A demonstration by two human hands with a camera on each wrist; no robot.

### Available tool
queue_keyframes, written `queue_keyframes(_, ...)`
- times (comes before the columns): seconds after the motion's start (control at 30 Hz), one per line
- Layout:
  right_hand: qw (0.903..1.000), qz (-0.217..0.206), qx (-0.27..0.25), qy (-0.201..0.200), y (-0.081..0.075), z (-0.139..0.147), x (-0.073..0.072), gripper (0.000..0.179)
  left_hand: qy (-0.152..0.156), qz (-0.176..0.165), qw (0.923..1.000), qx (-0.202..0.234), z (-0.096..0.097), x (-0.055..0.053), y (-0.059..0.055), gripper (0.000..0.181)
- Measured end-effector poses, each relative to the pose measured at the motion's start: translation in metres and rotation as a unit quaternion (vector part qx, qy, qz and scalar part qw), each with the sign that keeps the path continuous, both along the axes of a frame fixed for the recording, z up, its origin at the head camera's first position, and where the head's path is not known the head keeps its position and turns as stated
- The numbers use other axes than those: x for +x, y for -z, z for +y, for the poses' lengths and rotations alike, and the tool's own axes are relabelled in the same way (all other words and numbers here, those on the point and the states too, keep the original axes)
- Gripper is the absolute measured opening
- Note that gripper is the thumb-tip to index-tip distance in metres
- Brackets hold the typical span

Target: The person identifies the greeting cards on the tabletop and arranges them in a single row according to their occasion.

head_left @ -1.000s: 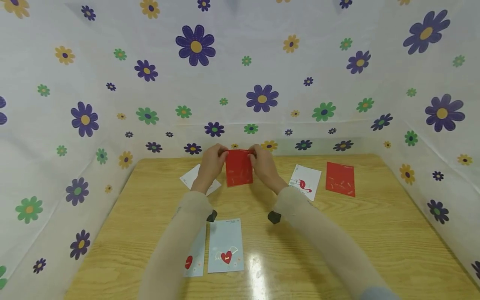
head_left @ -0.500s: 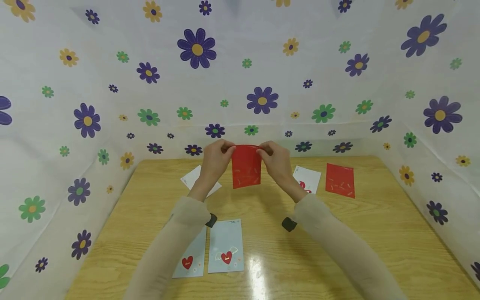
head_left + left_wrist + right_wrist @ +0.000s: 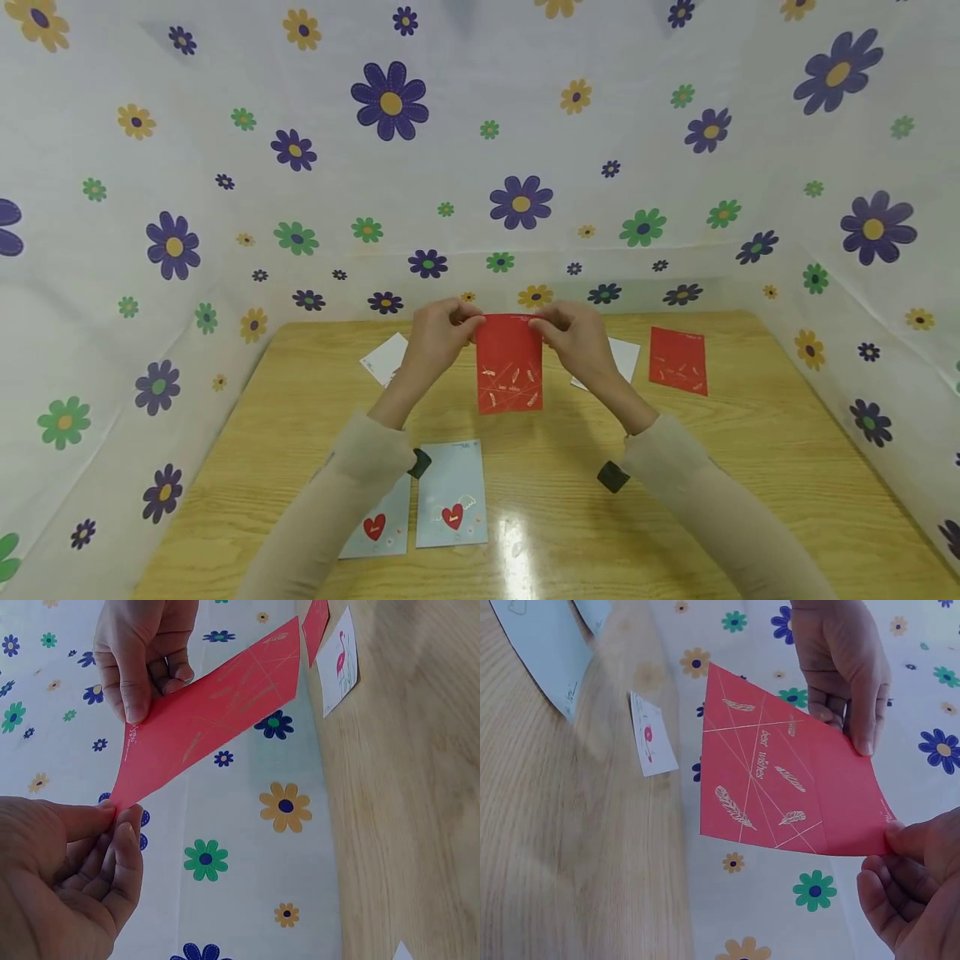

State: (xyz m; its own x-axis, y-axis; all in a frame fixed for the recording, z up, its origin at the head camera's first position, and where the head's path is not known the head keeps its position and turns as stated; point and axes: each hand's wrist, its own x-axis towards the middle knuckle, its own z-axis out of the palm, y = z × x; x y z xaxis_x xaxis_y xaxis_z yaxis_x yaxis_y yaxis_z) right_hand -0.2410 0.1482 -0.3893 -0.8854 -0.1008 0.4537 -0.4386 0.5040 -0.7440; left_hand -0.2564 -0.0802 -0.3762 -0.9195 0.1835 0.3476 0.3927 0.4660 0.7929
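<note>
A red greeting card (image 3: 509, 358) with gold feathers, crossing lines and the words "best wishes" hangs upright above the table. My left hand (image 3: 440, 337) pinches its upper left corner between thumb and fingers. The upper right corner is pinched by my right hand (image 3: 577, 337). In the right wrist view the card (image 3: 765, 772) bows slightly between the two hands. Behind my right forearm lies a white flamingo card (image 3: 624, 357), partly hidden; the left wrist view shows its flamingo (image 3: 338, 660). Another white card (image 3: 385, 358) lies partly behind my left hand.
A second red card (image 3: 678, 360) lies at the back right of the wooden table (image 3: 750, 483). Two pale blue heart cards lie near the front, one fully visible (image 3: 452, 479), the other (image 3: 378, 529) partly under my left forearm. A flower-printed cloth (image 3: 480, 167) encloses the table.
Both hands have shifted right with the red card, and the right hand has moved further from the left. The card has come nearer and tilted, showing its gold print more clearly.
</note>
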Motion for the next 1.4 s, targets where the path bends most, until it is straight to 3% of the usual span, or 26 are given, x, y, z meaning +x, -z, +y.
queue_keyframes(0.47,0.9986,-0.050,0.006,-0.014,0.007,0.017,0.027,0.012,0.011,-0.121,0.9926,0.007,0.009,0.024,0.006,0.011)
queue_keyframes(1.03,0.9949,-0.099,0.010,-0.016,0.021,0.023,0.051,0.012,0.024,-0.130,0.9910,0.023,0.011,0.052,0.025,0.009)
queue_keyframes(1.4,0.9892,-0.144,0.022,-0.016,0.037,0.025,0.061,0.013,0.041,-0.137,0.9895,0.018,0.012,0.064,0.043,0.009)
